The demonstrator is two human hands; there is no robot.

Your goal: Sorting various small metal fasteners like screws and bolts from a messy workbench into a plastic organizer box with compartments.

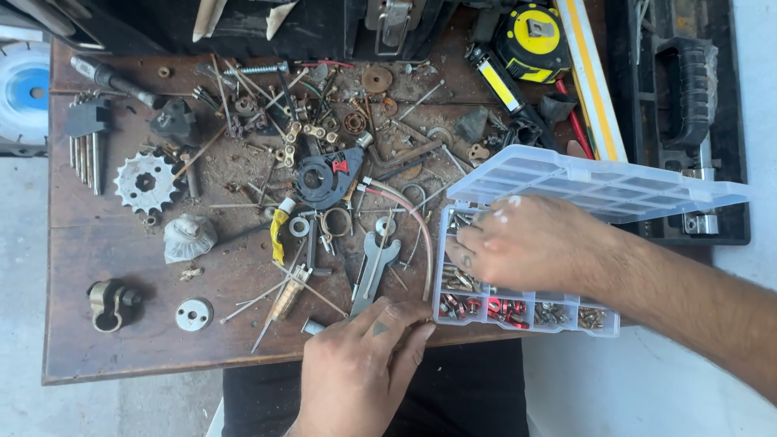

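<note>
Our right hand reaches curled fingers into the clear compartment box; whether it grips anything, we cannot tell. Our left hand rests released, touching the box's corner on the wooden table.

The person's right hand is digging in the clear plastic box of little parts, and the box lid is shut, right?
Not quite. The lid is open, tilted up behind the right hand, which reaches into the clear plastic box. The head view shows it.

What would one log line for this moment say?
right hand: fingers in open parts box | left hand: resting at table edge by box | wrench nearby
</note>
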